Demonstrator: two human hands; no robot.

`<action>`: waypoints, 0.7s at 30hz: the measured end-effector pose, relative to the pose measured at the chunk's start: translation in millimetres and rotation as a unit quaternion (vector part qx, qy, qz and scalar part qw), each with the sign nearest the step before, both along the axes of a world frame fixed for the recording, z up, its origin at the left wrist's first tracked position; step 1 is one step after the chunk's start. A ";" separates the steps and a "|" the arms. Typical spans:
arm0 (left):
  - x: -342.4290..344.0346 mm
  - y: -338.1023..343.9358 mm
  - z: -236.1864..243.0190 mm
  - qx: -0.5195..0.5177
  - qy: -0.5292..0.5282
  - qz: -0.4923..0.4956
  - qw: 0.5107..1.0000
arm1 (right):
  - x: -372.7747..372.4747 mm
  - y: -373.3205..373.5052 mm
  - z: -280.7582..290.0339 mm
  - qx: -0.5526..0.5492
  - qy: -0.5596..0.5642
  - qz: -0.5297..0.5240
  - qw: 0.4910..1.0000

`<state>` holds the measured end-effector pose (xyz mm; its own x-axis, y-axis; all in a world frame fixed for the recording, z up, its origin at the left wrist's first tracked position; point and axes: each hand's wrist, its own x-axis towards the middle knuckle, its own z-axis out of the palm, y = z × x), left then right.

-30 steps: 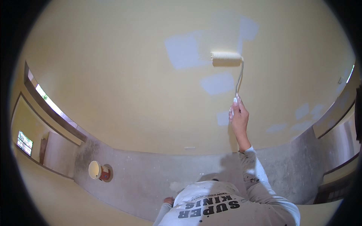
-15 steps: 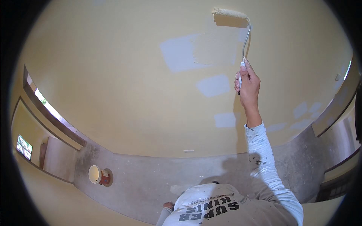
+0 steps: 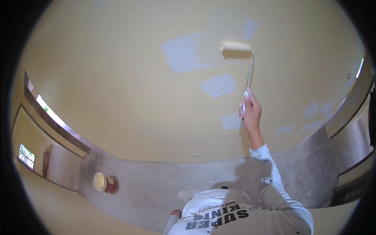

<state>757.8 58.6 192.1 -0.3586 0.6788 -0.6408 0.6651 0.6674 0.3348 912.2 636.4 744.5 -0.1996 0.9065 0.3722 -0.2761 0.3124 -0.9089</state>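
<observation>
My right hand (image 3: 252,112) is closed around the pale handle of a paint roller (image 3: 236,49), arm stretched up and forward. The roller's cream, paint-covered sleeve lies against the yellow wall (image 3: 129,98), its thin metal frame running down to my fist. To the left of the sleeve is a large bluish-white patch (image 3: 178,54), its right part covered with cream paint. Smaller bluish-white patches (image 3: 220,85) show below and above the roller. Low beside my shirt hangs my left hand (image 3: 176,213), small and dim; its fingers are not clear enough to read.
A paint bucket (image 3: 100,182) with a pale inside stands on the grey concrete floor (image 3: 152,184) at the left, beside a reddish container (image 3: 112,184). Several more pale patches (image 3: 311,111) mark the wall's lower right. Openings with dark frames lie at both sides.
My right hand has drawn the roller down the wall and slightly left. A bluish-white patch at the upper right now shows more fully. The left hand stays low at my side.
</observation>
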 end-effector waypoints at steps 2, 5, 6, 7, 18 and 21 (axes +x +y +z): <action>-2.4 -12.7 5.8 -0.007 0.019 -0.035 0.999 | -6.5 9.0 39.5 0.009 0.018 0.004 1.000; 0.8 -12.3 6.6 0.003 0.033 0.003 0.999 | -9.7 18.8 86.2 0.020 0.035 0.001 0.999; 4.1 -9.1 5.6 0.008 0.036 0.026 0.999 | -8.1 22.5 93.5 0.025 0.037 0.003 0.999; 7.9 -4.6 4.2 0.013 0.037 0.047 0.998 | -4.9 25.1 97.2 0.031 0.038 0.003 0.999; 26.1 25.2 -16.8 -0.046 0.024 0.025 0.998 | 19.1 38.7 74.5 0.016 0.025 0.014 0.999; 20.3 16.6 -14.1 -0.113 0.085 -0.052 0.989 | 16.4 37.5 55.0 0.014 0.024 0.011 1.000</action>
<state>778.1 75.2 178.1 -0.4095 0.5634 -0.7175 0.7677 0.6377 0.0626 928.7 673.9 799.5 -0.2015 0.8913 0.4062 -0.3259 0.3301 -0.8859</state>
